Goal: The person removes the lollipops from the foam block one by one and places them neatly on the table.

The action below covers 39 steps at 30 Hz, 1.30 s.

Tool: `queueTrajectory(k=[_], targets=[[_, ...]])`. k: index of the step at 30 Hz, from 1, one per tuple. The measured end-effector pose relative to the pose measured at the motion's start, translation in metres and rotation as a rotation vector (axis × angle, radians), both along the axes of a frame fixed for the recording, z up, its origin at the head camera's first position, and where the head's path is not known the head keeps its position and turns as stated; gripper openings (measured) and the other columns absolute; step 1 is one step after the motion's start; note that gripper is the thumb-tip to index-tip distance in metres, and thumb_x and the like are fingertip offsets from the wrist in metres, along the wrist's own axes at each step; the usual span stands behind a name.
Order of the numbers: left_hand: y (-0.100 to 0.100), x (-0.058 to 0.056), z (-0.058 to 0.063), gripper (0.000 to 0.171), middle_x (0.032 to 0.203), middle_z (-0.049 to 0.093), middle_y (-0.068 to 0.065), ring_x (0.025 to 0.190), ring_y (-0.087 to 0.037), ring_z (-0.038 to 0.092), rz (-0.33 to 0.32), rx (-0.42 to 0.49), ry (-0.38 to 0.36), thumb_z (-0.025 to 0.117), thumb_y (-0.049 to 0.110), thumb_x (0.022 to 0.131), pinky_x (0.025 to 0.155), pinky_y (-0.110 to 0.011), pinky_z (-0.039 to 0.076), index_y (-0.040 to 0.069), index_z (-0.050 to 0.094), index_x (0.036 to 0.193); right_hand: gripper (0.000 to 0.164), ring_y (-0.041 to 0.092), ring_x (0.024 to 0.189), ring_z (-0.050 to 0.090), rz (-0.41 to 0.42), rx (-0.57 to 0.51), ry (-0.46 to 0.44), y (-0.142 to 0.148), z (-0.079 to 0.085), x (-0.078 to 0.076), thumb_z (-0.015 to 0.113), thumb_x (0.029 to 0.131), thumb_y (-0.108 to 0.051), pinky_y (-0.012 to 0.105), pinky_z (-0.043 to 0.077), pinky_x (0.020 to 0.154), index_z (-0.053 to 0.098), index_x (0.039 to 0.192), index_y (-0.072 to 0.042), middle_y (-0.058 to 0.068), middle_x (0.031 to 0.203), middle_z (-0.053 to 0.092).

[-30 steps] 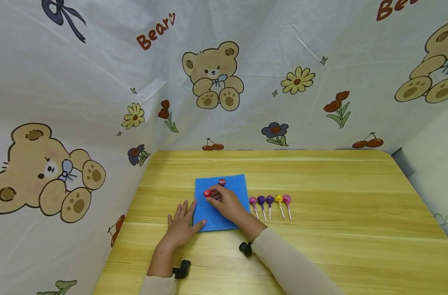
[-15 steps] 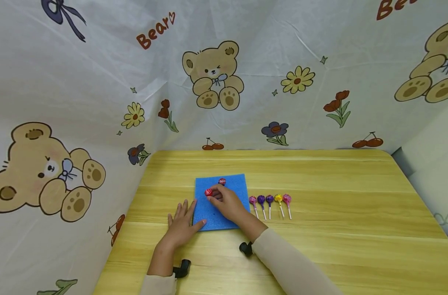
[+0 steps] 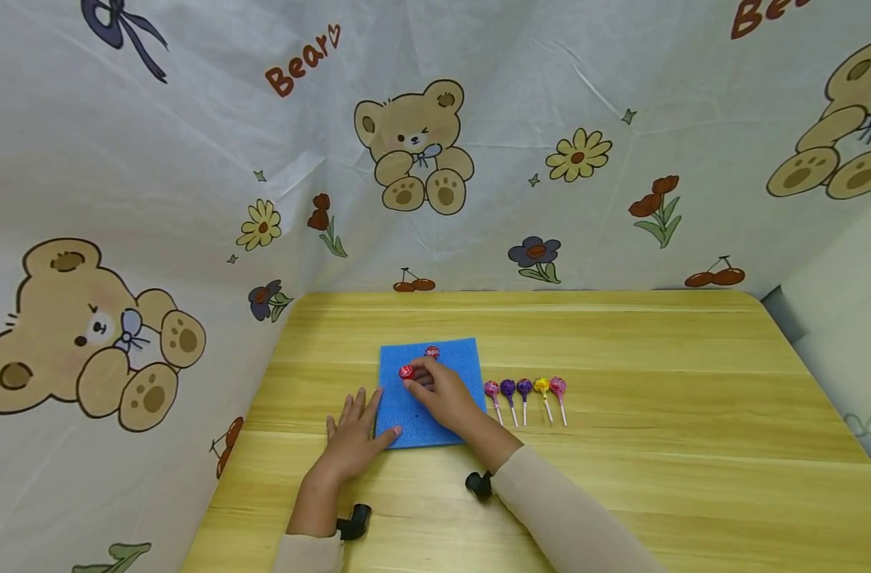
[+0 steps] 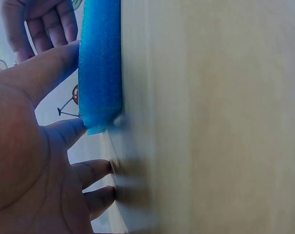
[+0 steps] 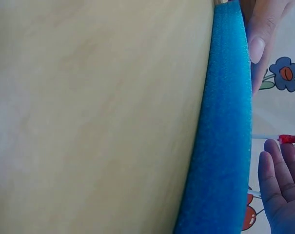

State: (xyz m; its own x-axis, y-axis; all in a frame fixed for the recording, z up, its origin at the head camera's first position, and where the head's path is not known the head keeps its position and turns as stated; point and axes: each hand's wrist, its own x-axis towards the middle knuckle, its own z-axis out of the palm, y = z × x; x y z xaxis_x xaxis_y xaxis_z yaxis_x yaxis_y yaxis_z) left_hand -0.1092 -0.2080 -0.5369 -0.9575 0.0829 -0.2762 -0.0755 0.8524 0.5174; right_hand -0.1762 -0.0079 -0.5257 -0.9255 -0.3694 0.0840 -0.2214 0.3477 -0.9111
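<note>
A red-wrapped lollipop (image 3: 406,372) is held in the fingers of my right hand (image 3: 443,395), over the blue foam block (image 3: 421,426). In the right wrist view the white stick (image 5: 265,136) of the lollipop reaches the top face of the block. Another red lollipop (image 3: 431,352) stands near the block's back edge, partly behind my right hand. My left hand (image 3: 353,442) lies spread at the block's left side. Its thumb rests on the front left corner of the block, and the other fingers reach onto the table, as the left wrist view shows.
To the right of the block several lollipops lie in a row: a pink one (image 3: 492,388), two purple ones (image 3: 508,387), a yellow one (image 3: 541,386) and another pink one (image 3: 558,386). A printed bear curtain (image 3: 493,95) hangs behind the wooden table (image 3: 665,382).
My right hand has shifted the red lollipop slightly right and back over the foam block. The left hand stays in place.
</note>
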Motion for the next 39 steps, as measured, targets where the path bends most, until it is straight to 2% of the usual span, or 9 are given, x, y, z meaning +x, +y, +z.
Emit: queueTrajectory(k=[15, 23, 31, 39], targets=[[0.0, 0.0, 0.0, 0.085, 0.171, 0.009, -0.018, 0.158, -0.044, -0.002, 0.0, 0.003, 0.004, 0.059, 0.057, 0.096, 0.115, -0.078, -0.006, 0.023, 0.019, 0.164, 0.03, 0.021, 0.109, 0.068, -0.031, -0.044, 0.016, 0.007, 0.013, 0.007, 0.066, 0.099, -0.021, 0.035, 0.057, 0.094, 0.063, 0.126, -0.01, 0.008, 0.114, 0.07], [0.0, 0.0, 0.0, 0.086, 0.171, 0.008, -0.017, 0.158, -0.042, -0.002, 0.0, -0.002, 0.003, 0.059, 0.057, 0.097, 0.116, -0.077, -0.006, 0.025, 0.016, 0.164, 0.03, 0.019, 0.107, 0.069, -0.047, -0.043, 0.013, 0.012, 0.019, 0.01, 0.069, 0.097, -0.02, 0.031, 0.058, 0.093, 0.065, 0.126, -0.011, 0.005, 0.114, 0.071], [0.0, -0.001, 0.0, 0.086, 0.171, 0.007, -0.017, 0.158, -0.042, -0.003, 0.0, -0.001, 0.005, 0.058, 0.057, 0.097, 0.116, -0.077, -0.006, 0.024, 0.016, 0.164, 0.031, 0.02, 0.108, 0.068, -0.056, -0.094, 0.016, 0.02, 0.02, 0.014, 0.07, 0.096, -0.02, 0.04, 0.057, 0.095, 0.065, 0.125, -0.012, 0.005, 0.114, 0.071], [0.0, 0.0, 0.0, 0.086, 0.171, 0.008, -0.017, 0.158, -0.043, -0.002, 0.005, 0.007, 0.002, 0.059, 0.058, 0.096, 0.116, -0.077, -0.006, 0.024, 0.017, 0.164, 0.031, 0.019, 0.106, 0.069, -0.092, -0.134, 0.046, 0.029, 0.022, 0.018, 0.072, 0.095, -0.02, 0.043, 0.057, 0.094, 0.068, 0.125, -0.013, 0.004, 0.112, 0.073]])
